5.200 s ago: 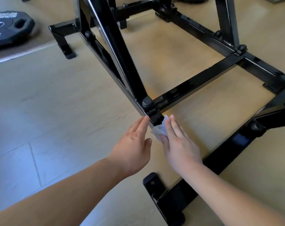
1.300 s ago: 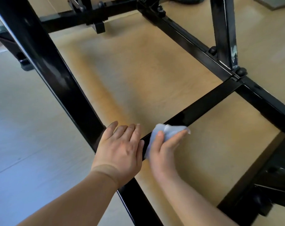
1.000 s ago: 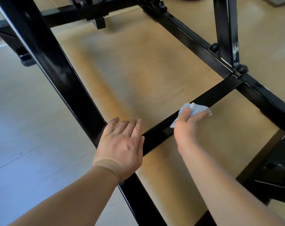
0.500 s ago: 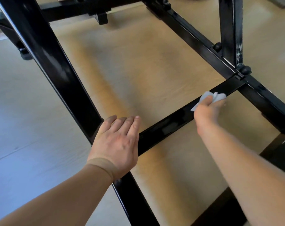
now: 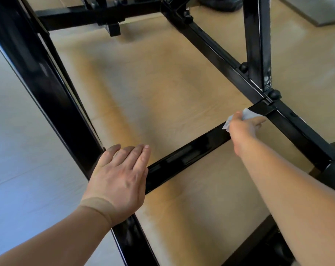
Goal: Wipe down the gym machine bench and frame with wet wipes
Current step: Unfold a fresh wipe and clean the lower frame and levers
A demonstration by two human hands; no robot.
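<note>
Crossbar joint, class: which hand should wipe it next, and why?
Right. The right hand holds the wet wipe on the crossbar beside that joint; the left hand rests flat at the other end.

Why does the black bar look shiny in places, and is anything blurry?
Head view: the crossbar shows pale glare streaks from reflected light; the right hand and its wipe are smeared, likely motion blur; the left hand is sharper; soft shadows lie on the floor under the frame.
</note>
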